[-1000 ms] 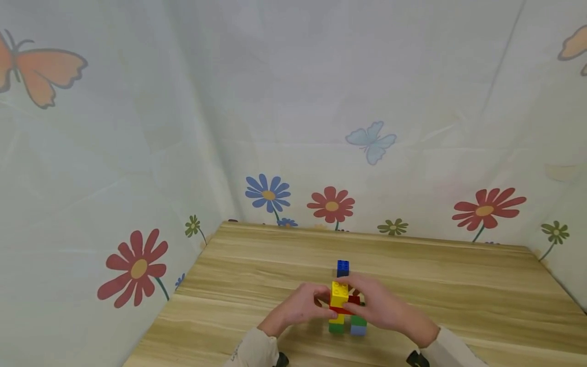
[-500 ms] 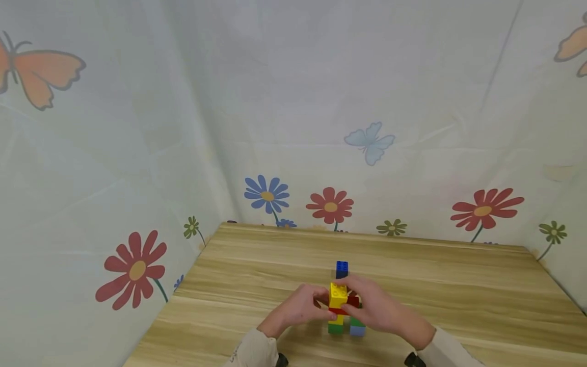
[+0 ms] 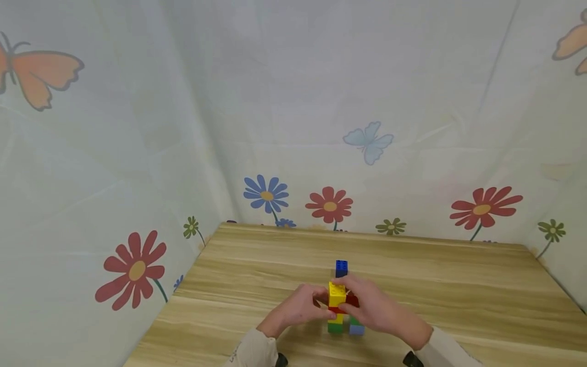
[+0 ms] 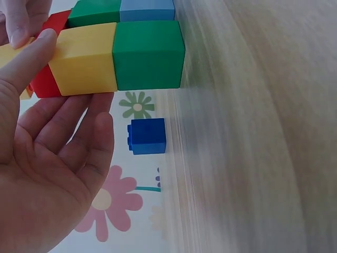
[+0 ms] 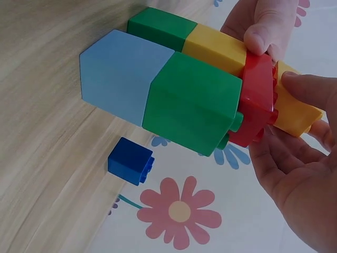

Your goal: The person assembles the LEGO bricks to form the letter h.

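Two short brick columns stand side by side on the table. The left one is a green brick (image 3: 335,328) with a yellow brick (image 4: 87,58) on it. The other is a light blue brick (image 5: 124,76) topped by a green brick (image 5: 192,100) with bare studs. A red brick (image 5: 258,95) lies over the left column and reaches toward the other. My left hand (image 3: 300,306) grips the red brick, thumb in front and fingers behind. My right hand (image 3: 378,306) pinches the top yellow brick (image 3: 337,293), standing on the red brick's left part, between thumb and fingers.
A loose dark blue brick (image 3: 341,267) stands upright on the wooden table (image 3: 435,275), just behind the columns. A pale cloth (image 3: 284,102) printed with flowers and butterflies hangs around the table's back and left side.
Both hands keep their hold on the bricks, with hardly any movement. The head view has shifted very slightly.
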`<action>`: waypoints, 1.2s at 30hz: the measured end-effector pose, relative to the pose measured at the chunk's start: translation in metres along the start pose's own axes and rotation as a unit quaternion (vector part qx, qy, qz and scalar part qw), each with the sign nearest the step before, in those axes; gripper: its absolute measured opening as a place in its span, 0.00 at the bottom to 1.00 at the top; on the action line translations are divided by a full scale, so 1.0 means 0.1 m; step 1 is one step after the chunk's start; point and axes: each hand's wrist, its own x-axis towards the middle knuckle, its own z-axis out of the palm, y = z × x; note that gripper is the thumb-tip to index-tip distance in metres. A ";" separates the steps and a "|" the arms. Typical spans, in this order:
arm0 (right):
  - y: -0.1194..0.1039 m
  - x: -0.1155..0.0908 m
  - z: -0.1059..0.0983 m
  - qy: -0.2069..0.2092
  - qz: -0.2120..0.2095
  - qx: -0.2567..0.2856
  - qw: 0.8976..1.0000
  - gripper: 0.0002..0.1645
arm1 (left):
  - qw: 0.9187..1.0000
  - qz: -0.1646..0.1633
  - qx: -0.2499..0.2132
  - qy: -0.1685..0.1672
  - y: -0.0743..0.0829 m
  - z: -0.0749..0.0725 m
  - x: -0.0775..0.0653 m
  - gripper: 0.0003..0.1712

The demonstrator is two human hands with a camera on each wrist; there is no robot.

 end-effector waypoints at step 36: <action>-0.03 -0.02 0.04 0.027 -0.004 -0.033 0.999 0.30 | 1.000 -0.007 0.020 0.011 0.01 0.03 -0.01 0.11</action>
